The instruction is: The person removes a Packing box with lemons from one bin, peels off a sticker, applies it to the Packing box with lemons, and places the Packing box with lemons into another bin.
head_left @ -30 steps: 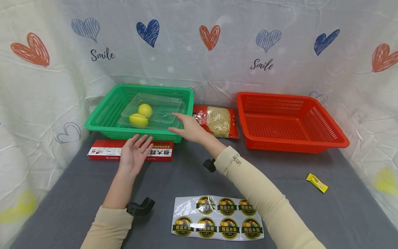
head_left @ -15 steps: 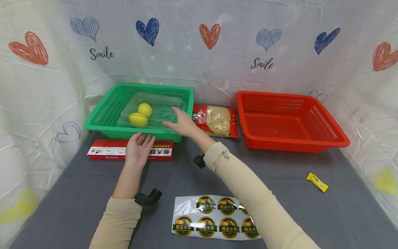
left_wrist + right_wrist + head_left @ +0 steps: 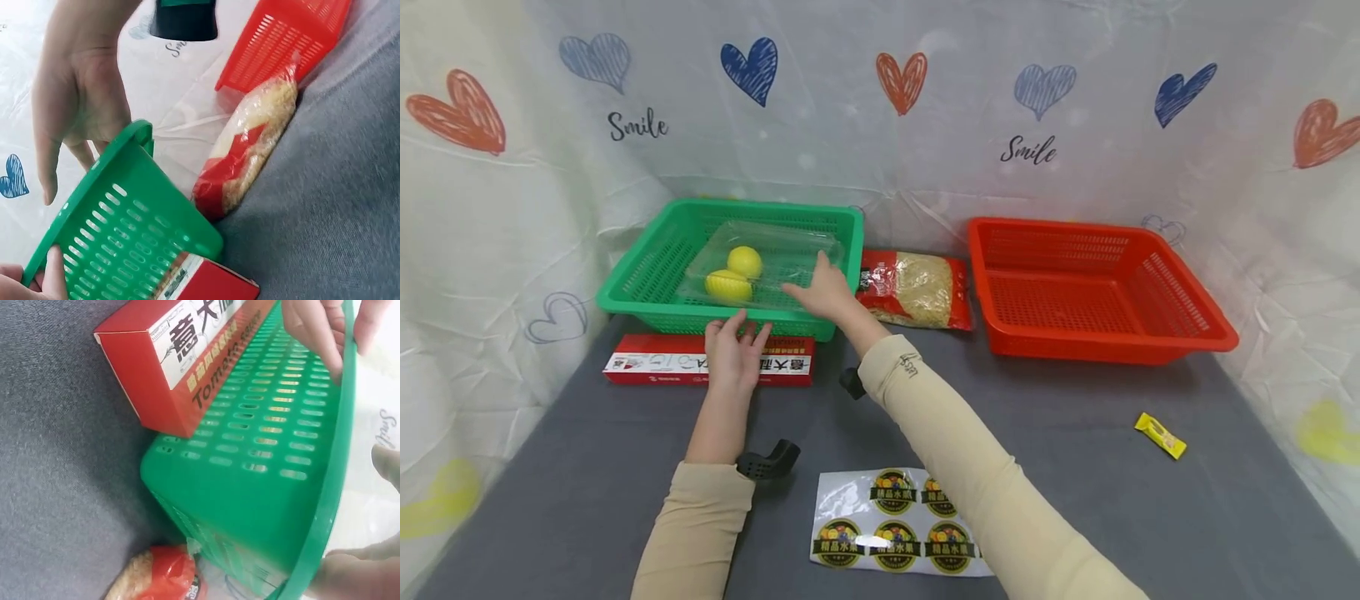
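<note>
A green basket point(image 3: 640, 315) holds a clear plastic clamshell box point(image 3: 790, 242) and two yellow fruits, a round one point(image 3: 744, 262) and one in front point(image 3: 728, 286). At the basket's front rim is my left hand point(image 3: 734, 350), its digits on both sides of the rim in the right wrist view. Over the basket's right part reaches my right hand point(image 3: 827, 292), thumb and fingers spread apart above the clear box's right end. In the left wrist view, the right hand point(image 3: 81, 94) points down past the rim, its fingertips partly hidden behind it.
A red tomato sauce pasta box point(image 3: 655, 362) lies before the green basket. Between the baskets sits a red bag of noodles point(image 3: 921, 287). A red basket point(image 3: 1105, 346) stands right. A yellow packet point(image 3: 1161, 435) and a sheet of round fruit stickers point(image 3: 850, 508) lie nearer.
My left hand has moved right and up to the green basket's front rim. The right hand has come lower and to the left, over the clear box's right end.
</note>
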`<state>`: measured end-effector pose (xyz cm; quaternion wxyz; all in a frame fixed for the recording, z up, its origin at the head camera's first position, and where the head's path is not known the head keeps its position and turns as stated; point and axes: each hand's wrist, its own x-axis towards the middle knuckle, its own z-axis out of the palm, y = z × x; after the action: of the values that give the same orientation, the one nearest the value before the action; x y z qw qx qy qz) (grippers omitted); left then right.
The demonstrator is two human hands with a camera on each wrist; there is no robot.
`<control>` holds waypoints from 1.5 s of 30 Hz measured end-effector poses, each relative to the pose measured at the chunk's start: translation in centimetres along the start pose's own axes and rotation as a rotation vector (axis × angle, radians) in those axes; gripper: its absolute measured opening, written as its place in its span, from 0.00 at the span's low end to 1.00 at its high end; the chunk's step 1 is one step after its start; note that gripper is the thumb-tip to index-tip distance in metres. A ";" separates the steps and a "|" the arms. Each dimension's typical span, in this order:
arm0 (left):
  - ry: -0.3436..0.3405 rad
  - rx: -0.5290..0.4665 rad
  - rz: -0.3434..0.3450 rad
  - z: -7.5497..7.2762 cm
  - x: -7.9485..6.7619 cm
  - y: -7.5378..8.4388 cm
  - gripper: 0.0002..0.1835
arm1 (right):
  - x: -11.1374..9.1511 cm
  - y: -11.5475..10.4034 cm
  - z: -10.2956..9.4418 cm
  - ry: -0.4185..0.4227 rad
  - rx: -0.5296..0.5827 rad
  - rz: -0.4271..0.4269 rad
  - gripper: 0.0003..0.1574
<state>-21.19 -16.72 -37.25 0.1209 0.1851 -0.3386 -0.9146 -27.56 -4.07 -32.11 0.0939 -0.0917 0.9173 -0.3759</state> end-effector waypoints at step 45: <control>0.029 0.006 -0.027 -0.3 -0.1 0.5 0.09 | 3.2 0.1 1.3 -0.074 0.521 0.316 0.58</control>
<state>-20.93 -17.19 -37.11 0.1128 0.2034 -0.3370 -0.9123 -30.30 -5.63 -33.45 0.2049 0.0657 0.7889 -0.5756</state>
